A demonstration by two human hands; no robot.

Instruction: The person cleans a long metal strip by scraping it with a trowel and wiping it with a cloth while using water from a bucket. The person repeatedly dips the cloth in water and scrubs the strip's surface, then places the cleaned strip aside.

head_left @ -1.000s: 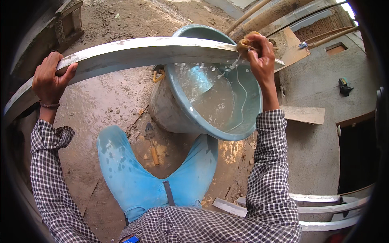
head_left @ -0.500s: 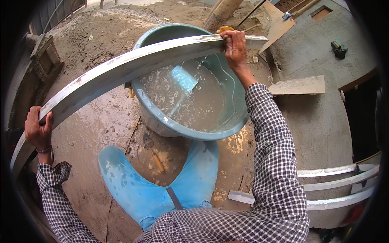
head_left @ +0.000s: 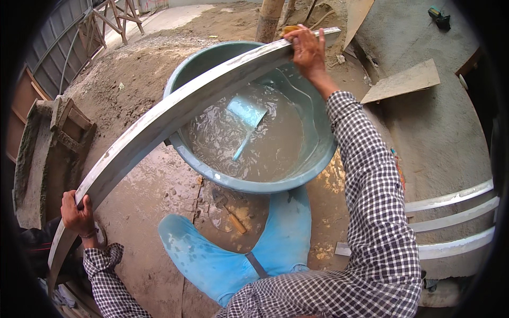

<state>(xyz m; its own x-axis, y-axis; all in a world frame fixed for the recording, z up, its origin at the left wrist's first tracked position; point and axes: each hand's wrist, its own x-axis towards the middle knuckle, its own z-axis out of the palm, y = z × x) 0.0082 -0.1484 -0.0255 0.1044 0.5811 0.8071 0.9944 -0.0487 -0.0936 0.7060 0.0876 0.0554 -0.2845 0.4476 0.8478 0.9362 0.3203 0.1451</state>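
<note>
looks metallic along the long bar [head_left: 159,124], smooth but smeared whitish; spongy in the yellowish pad [head_left: 289,30]; like smooth, dully shiny plastic in the tub [head_left: 254,185] and scoop [head_left: 247,111]; like matt cloth in the trousers [head_left: 199,259].

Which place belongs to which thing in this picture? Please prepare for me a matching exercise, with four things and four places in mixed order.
Things
1. Light-blue dipper
2. Wooden-handled trowel
3. Long silvery-grey bar
4. Yellow-brown sponge or cloth

Places
A. Gripped by the left hand, crossing above the tub
B. In the murky water
C. Under the right hand
D. On the muddy ground, between the legs

Pairs: 1-B, 2-D, 3-A, 4-C
</note>
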